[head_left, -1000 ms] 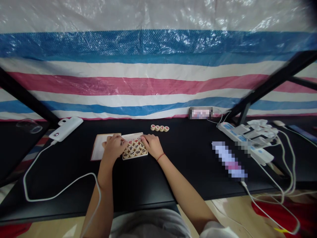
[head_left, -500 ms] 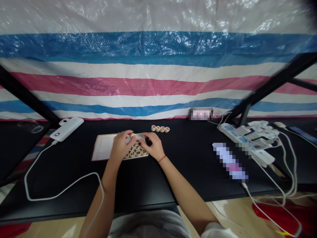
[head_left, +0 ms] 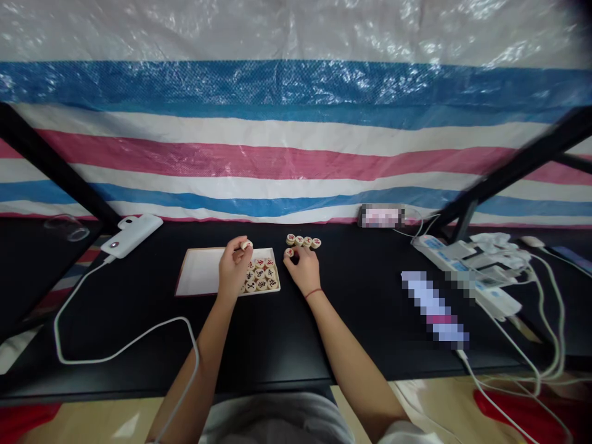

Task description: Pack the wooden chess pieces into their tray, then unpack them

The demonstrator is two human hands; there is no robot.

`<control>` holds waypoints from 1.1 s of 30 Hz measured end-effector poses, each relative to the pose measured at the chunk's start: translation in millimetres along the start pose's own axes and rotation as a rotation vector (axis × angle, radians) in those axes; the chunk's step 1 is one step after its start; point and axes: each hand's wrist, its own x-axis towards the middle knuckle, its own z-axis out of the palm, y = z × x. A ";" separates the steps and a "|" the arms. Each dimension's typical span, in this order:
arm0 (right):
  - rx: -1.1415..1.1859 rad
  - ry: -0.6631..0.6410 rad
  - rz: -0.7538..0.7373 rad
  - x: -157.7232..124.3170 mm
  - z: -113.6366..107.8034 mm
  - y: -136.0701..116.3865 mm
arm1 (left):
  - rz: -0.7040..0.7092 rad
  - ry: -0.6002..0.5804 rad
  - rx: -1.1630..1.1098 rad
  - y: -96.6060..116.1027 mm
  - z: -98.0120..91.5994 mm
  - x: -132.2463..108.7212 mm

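My left hand [head_left: 234, 265] pinches a xiangqi piece [head_left: 246, 245] with red marking above the open box. In the box [head_left: 279, 271] lie several round cream pieces with black and red characters. My right hand [head_left: 304, 268] is right of the box, its fingers closed on another xiangqi piece [head_left: 289, 252]. Just beyond that hand stands a row [head_left: 308, 242] of stacked pieces with red characters on top. Left of the box lies its pale lid [head_left: 203, 271], partly behind my left hand.
A white power bank [head_left: 134, 235] with a cable lies at the left, near a clear cup [head_left: 74, 228]. To the right are a blurred phone [head_left: 435, 308], a power strip [head_left: 490, 296] with plugs and cables, and another device [head_left: 382, 216] against the striped sheet.
My right hand has moved from over the box to the right, carrying a piece close to the row. My left hand stays above the box with a piece, shifted slightly.
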 end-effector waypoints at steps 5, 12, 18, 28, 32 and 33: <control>-0.053 0.014 0.012 3.8 -4.2 4.0 | 0.089 -0.086 0.087 -5.6 1.2 -1.0; 0.488 -0.070 -0.186 -12.6 -20.5 -45.0 | 0.541 -0.265 0.535 -10.1 8.9 -11.8; 0.625 -0.022 -0.021 -12.1 -6.5 -33.6 | 0.603 -0.311 0.628 -11.7 7.5 -10.2; 0.248 0.080 0.014 4.5 2.8 12.4 | 0.456 -0.212 0.622 -6.6 -4.0 -3.2; 0.126 0.041 -0.004 1.7 8.3 13.2 | 0.418 -0.194 0.605 -4.2 -5.7 -1.7; 0.113 0.039 -0.008 1.5 9.4 13.9 | 0.409 -0.185 0.599 -3.5 -6.4 -1.1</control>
